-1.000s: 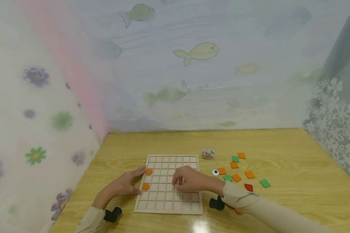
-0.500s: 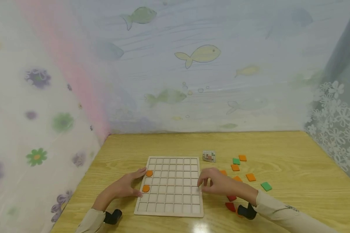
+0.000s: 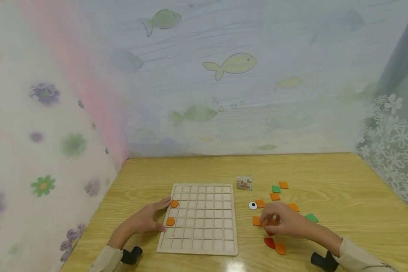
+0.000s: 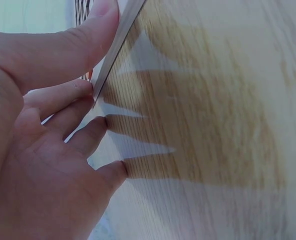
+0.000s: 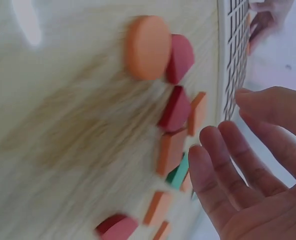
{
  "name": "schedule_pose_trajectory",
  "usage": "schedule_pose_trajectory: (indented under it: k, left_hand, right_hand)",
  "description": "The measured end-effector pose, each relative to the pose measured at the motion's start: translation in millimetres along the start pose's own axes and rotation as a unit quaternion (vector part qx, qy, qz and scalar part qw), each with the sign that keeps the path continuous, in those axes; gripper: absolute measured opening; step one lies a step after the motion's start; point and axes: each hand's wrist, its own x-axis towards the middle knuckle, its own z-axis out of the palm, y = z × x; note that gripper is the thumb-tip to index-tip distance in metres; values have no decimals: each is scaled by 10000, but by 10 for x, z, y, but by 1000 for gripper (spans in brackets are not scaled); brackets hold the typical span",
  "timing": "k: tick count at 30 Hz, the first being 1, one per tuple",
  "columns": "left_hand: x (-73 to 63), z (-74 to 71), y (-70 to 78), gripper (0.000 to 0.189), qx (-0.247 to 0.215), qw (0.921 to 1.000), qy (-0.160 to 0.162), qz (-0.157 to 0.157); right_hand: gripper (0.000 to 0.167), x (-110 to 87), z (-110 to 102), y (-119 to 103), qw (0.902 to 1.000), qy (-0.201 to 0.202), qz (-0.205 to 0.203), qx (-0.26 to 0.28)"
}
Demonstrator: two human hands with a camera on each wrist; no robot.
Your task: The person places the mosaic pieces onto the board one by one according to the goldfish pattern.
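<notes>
A wooden grid board (image 3: 198, 233) lies on the table, with two orange pieces (image 3: 170, 221) in its left column. My left hand (image 3: 144, 218) rests at the board's left edge, thumb and fingers spread. In the left wrist view, fingertips (image 4: 117, 170) touch the tabletop beside the board. To the right of the board, my right hand (image 3: 285, 222) hovers low over loose coloured pieces, fingers loosely bent. From the right wrist, the thumb is apart from the fingers, close to an orange square (image 5: 172, 152), a red piece (image 5: 175, 110) and a green piece (image 5: 178, 175).
Behind the right hand lie a white-and-black eye piece (image 3: 253, 206), a green square (image 3: 276, 189) and several orange squares (image 3: 283, 185). A small pattern card (image 3: 244, 183) is near the board's far right corner. An orange disc (image 3: 280, 249) and a red piece (image 3: 269, 243) sit nearer me.
My right hand has moved right, from over the board past its right edge to the loose pieces. The left hand stays at the board's left edge.
</notes>
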Motion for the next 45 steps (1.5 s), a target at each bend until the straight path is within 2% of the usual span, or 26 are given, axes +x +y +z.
schedule_pose_trajectory:
  k: [3, 12, 19, 25, 29, 39, 45]
  left_hand:
    - [19, 11, -3, 91, 20, 10000, -5, 8]
    - [41, 14, 7, 91, 18, 10000, -10, 3]
    - [25, 38, 15, 91, 35, 10000, -26, -71]
    - [11, 58, 1, 92, 19, 10000, -14, -32]
    - [11, 55, 1, 92, 14, 10000, -13, 26]
    - [-5, 22, 11, 92, -4, 10000, -14, -58]
    - [2, 6, 17, 92, -8, 10000, -7, -98]
  right_hand:
    - [11, -155, -46, -22, 9999, -14, 58, 139]
    - [17, -532, -84, 20, 9999, 116, 30, 76]
    - [20, -721, 1, 36, 9989, 120, 409, 192]
    - [25, -757, 129, 29, 9967, 300, 20, 751]
    - [27, -759, 181, 45, 9956, 366, -86, 862]
    - [32, -698, 211, 15, 9966, 384, -32, 730]
    - [33, -658, 229, 20, 9982, 480, -14, 371]
